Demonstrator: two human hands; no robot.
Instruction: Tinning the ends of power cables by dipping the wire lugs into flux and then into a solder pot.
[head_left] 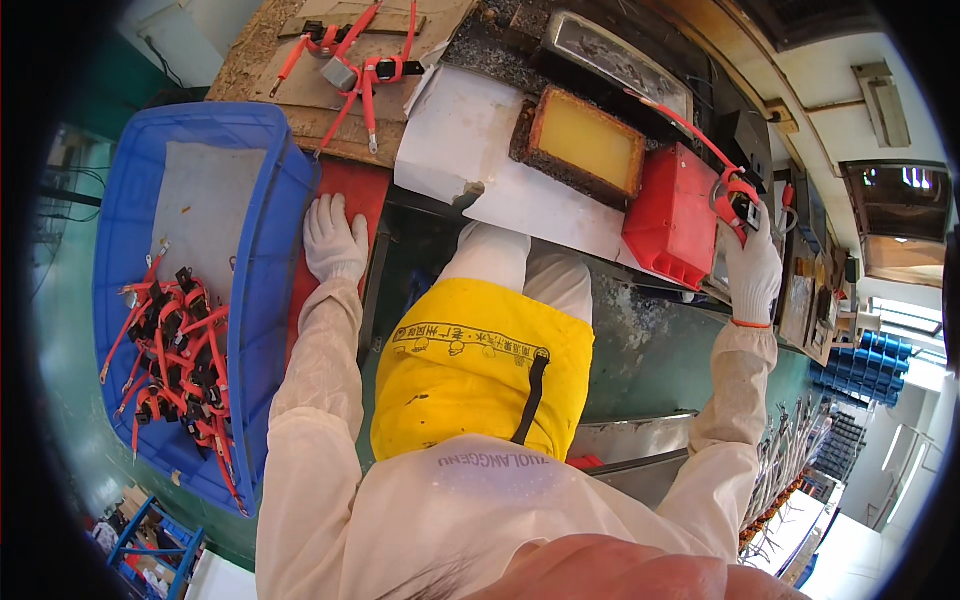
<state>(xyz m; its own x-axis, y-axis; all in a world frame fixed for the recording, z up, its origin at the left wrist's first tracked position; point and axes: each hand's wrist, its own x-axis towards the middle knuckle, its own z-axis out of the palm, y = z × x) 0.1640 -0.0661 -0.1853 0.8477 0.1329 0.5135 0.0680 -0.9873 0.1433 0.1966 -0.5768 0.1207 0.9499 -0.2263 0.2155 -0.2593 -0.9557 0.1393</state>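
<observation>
Fingers of the white-gloved right hand (pixel 753 268) grasp a red-cabled assembly with a black block (pixel 743 207), though exact contact is unclear, beside a red angular plastic box (pixel 672 215); gripping the block should steady the trailing lead. The white-gloved left hand (pixel 335 240) rests flat, grasping nothing, near a blue rectangular plastic bin (pixel 200 124) heaped with similar assemblies (pixel 175 350). A brown-rimmed tray (pixel 583 171) holds yellow material (pixel 588 137).

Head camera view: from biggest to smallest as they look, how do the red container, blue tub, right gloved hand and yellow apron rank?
1. Blue tub
2. Yellow apron
3. Red container
4. Right gloved hand
Distance from the camera differs, so real sizes may differ.
</observation>
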